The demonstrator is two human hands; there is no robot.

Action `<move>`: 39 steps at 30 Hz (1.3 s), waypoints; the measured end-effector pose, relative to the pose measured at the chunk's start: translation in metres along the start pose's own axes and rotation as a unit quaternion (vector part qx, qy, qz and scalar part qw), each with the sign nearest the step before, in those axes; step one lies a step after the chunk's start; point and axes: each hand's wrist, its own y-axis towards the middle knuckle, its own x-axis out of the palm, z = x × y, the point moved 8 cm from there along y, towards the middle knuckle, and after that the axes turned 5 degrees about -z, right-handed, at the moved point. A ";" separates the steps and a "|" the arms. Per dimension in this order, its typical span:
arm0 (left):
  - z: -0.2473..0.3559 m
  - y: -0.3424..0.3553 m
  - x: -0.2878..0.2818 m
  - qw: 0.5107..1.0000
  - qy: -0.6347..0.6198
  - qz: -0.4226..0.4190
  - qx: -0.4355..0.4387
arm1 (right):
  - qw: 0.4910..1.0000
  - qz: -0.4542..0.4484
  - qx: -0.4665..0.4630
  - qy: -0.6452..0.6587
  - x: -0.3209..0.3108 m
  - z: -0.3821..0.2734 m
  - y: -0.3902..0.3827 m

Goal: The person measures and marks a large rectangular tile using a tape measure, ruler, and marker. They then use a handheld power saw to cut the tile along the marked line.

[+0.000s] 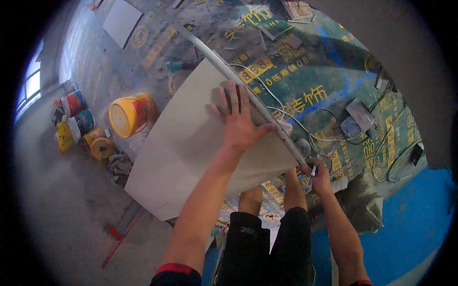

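A large pale tile (176, 148) lies slantwise in front of me. My left hand (238, 119) rests flat on it, fingers spread, with the thumb against a long metal rail (260, 105). The rail runs diagonally along the tile's right side, from the far left toward my right knee. My right hand (318, 177) is closed at the rail's near end, by the tile's corner. A small white and dark piece shows between its fingers, too small to name. My legs, in black shorts, are at the tile's near edge.
A yellow bucket (129, 114) lies left of the tile, with several smaller tubs beyond it. Another tile (122, 23) lies at the far left. White cable (329, 139) and a grey power tool (359, 117) lie on the printed green sheeting at right. A red-handled tool (114, 232) is at lower left.
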 end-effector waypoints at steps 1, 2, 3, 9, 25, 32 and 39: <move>0.000 0.001 0.000 1.000 -0.008 -0.010 -0.010 | 1.000 -0.002 0.001 0.003 0.000 0.001 0.001; 0.000 0.001 0.001 0.999 -0.017 -0.020 -0.020 | 1.000 -0.001 -0.007 0.001 0.000 0.000 0.001; 0.000 0.002 0.002 0.999 -0.025 -0.031 -0.031 | 1.000 0.000 -0.014 -0.001 0.000 0.000 0.001; 0.000 0.001 0.001 0.998 -0.056 -0.006 -0.019 | 0.997 -0.025 0.013 0.067 0.006 -0.019 -0.002; 0.016 0.004 -0.002 0.999 0.006 -0.046 -0.001 | 1.000 -0.017 0.014 0.013 0.000 -0.002 -0.001; 0.009 0.004 -0.001 0.999 0.036 -0.038 0.001 | 0.999 -0.042 0.009 -0.018 0.006 -0.037 0.000; 0.015 0.007 0.008 0.999 0.040 -0.009 0.024 | 0.999 -0.027 0.013 -0.028 0.000 -0.015 0.006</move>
